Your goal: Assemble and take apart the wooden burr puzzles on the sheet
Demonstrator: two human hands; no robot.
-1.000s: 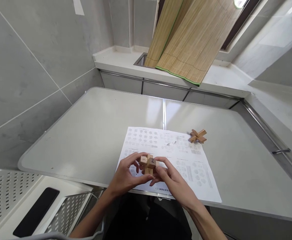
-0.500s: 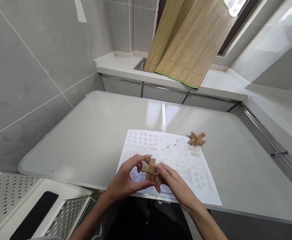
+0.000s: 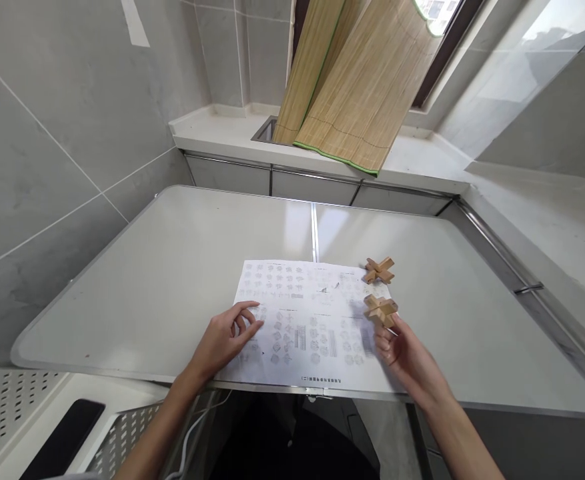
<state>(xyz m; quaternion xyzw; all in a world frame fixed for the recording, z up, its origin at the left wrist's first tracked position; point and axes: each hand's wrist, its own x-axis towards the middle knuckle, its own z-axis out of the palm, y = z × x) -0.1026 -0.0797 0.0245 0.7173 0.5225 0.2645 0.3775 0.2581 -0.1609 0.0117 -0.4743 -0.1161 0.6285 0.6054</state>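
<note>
An interlocking wooden burr puzzle point(image 3: 381, 311) is pinched in the fingers of my right hand point(image 3: 409, 357), at the right side of a printed sheet point(image 3: 282, 372). Just beyond it, a second wooden burr puzzle point(image 3: 379, 270) rests by the sheet's far right corner. My left hand point(image 3: 227, 337) hovers at or lies on the sheet's left edge, its thumb and curved fingers apart with nothing between them. Small puzzle drawings and text cover the sheet.
The sheet lies on a light folding table point(image 3: 137, 287) with a metal seam point(image 3: 315, 233). A black phone point(image 3: 65, 437) is on a white perforated surface at lower left. Behind the table, a bamboo blind point(image 3: 352, 93) hangs over a white ledge point(image 3: 222, 137).
My left hand has let go of the burr puzzle and moved left. My right hand has carried it right, beside the second puzzle. The camera view has shifted slightly.
</note>
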